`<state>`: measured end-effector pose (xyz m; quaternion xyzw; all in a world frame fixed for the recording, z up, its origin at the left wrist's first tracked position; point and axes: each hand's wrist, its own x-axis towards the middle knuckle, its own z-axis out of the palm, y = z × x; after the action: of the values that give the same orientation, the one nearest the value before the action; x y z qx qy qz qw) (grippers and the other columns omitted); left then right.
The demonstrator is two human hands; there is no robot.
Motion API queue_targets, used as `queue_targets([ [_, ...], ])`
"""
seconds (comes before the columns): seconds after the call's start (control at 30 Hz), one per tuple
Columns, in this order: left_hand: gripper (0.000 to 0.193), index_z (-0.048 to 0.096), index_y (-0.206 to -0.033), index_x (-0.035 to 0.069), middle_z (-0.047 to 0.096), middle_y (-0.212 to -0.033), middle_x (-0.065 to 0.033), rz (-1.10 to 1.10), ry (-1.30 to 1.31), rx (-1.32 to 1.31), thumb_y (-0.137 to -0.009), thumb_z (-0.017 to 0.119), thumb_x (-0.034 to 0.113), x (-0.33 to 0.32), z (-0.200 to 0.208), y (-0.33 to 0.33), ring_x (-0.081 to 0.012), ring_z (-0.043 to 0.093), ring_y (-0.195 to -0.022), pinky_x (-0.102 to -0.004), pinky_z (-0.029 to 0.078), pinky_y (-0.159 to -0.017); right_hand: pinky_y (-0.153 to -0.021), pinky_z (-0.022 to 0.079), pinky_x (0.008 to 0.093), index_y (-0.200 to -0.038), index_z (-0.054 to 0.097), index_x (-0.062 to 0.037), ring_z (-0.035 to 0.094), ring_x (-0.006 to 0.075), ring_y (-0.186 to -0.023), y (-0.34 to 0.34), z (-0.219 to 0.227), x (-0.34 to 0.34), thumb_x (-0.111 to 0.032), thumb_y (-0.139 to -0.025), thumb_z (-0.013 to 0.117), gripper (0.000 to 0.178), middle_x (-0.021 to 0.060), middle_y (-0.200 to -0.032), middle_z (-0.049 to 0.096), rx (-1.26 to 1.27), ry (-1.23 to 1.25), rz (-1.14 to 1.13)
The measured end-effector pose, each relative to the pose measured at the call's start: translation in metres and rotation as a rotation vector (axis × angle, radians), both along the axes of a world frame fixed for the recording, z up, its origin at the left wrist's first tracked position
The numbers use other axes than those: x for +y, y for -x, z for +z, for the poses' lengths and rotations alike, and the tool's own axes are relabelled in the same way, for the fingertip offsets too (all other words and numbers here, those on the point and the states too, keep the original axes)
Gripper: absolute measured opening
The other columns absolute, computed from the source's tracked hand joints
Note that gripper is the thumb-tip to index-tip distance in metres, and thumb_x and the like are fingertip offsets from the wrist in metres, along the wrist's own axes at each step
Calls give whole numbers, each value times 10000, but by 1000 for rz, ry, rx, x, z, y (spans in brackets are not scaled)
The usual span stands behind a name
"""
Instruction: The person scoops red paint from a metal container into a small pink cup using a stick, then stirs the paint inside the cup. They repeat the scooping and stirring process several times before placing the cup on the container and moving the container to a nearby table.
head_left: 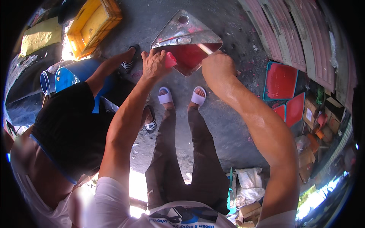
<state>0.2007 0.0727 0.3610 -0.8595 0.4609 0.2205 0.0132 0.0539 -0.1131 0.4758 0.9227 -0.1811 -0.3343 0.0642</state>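
Observation:
In front of my feet is a square metal tin (184, 34), its lid partly cut open, with red stuff (186, 57) inside and pink smears on top. My left hand (154, 62) is closed at the tin's left corner. A bright pink-red piece (170, 60) shows beside its fingers, its kind unclear. At the tin's right side my right hand (218, 66) is wrapped round a pale stick (205, 48). The stick reaches over the tin's opening; its lower end is hidden.
A person in black shorts (72, 125) sits close on my left beside a blue drum (70, 78). Beyond stands a yellow crate (91, 26). Red-filled trays (281, 80) lie at the right, near wooden slats (281, 38) and cardboard boxes (310, 110).

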Motion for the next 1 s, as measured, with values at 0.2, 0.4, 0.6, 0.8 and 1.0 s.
queue_targets([
  [0.2,759,624,-1374,113,734,-1252,-105,-5,2,-10,-695,894,320,2,4,-3,-317,568,-1317,-620,329,-1122,-866,636,479,-1072,809,-1,777,387,-1069,-13,-5,-9,-80,-963,615,236,239,-1144,782,59,-501,-202],
  [0.4,740,632,-1363,126,735,-1241,-97,-42,16,-26,-694,910,278,2,7,-12,-323,558,-1324,-618,334,-1120,-858,641,499,-1065,798,19,790,414,-1003,-4,-13,-14,-136,-982,592,271,241,-1052,795,-133,-411,-289],
  [0.6,733,639,-1347,127,740,-1231,-79,-58,95,-33,-678,912,255,3,4,-12,-322,562,-1297,-599,334,-1122,-848,644,481,-1028,809,1,798,398,-977,3,-8,-12,-119,-962,613,239,240,-984,797,-74,-516,-347],
  [0.8,701,665,-1350,115,746,-1268,-78,-86,236,-17,-695,875,250,9,0,-21,-314,586,-1268,-595,330,-1148,-885,582,573,-1037,670,142,735,503,-1001,64,28,-18,-37,-918,657,215,365,-982,729,-151,-568,-521],
  [1.0,725,673,-1311,101,740,-1265,-78,-123,386,19,-627,897,185,18,7,-30,-325,593,-1222,-546,358,-1138,-894,566,553,-1238,647,78,715,496,-997,187,76,-12,-56,-971,651,299,302,-1136,730,-280,-473,-645],
])
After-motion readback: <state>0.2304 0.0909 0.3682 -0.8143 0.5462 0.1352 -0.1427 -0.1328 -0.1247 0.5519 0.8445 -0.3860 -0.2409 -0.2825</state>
